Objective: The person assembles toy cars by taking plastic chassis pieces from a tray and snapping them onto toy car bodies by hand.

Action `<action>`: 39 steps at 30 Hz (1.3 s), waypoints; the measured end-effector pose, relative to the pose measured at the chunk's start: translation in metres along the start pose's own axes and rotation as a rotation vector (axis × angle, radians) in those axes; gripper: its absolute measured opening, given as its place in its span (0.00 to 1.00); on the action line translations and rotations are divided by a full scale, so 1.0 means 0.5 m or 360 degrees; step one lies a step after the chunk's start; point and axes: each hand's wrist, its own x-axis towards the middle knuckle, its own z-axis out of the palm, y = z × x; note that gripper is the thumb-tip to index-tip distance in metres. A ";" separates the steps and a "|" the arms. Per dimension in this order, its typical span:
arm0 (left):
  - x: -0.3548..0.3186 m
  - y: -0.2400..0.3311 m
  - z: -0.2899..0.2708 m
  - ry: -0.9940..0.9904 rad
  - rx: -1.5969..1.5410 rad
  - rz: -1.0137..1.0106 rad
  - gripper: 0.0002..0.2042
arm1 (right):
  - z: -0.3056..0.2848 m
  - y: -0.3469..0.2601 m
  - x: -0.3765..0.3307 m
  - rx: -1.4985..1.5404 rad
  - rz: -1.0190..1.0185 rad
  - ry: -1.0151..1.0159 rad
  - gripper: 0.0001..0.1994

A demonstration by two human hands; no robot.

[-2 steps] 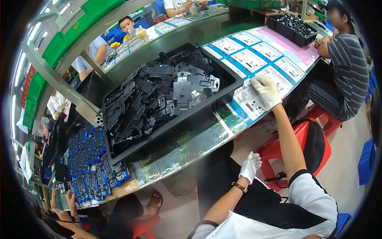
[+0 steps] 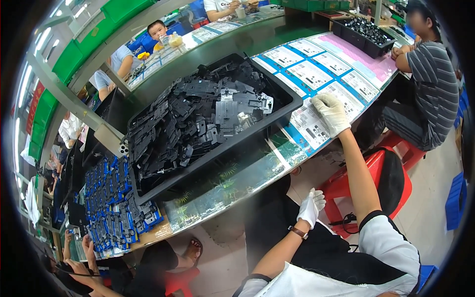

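Note:
My right hand [image 2: 331,115], in a white glove, rests on the printed sheets [image 2: 316,74] covering the table, just right of a large black bin. Its fingers lie loosely bent on the paper and hold nothing I can see. Over my lap, below the table edge, is my left hand [image 2: 310,207], also gloved, with its fingers loosely stretched and nothing in them. A brown-strapped watch [image 2: 298,232] circles the left wrist. The black bin [image 2: 217,171] is heaped with flat black plastic parts [image 2: 198,114], some with a greyish shine.
Blue trays of black parts [image 2: 111,203] stand left of the bin. Far right, a smaller black bin [image 2: 366,37] holds small pieces. A seated person in a striped shirt [image 2: 430,89] is at right, near red stools [image 2: 391,178]. Another person's hands [image 2: 84,257] show at lower left.

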 end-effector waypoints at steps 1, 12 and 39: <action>-0.001 0.000 0.001 0.0000 0.0000 0.0000 0.18 | 0.000 0.002 0.000 0.0000 0.0000 0.0000 0.08; 0.002 -0.001 -0.004 -0.0027 -0.0037 0.0004 0.18 | -0.001 -0.007 -0.002 -0.0008 0.0022 -0.0008 0.08; 0.001 -0.001 -0.008 -0.0027 -0.0044 -0.0017 0.18 | 0.007 0.003 -0.006 0.0013 -0.0047 0.0071 0.11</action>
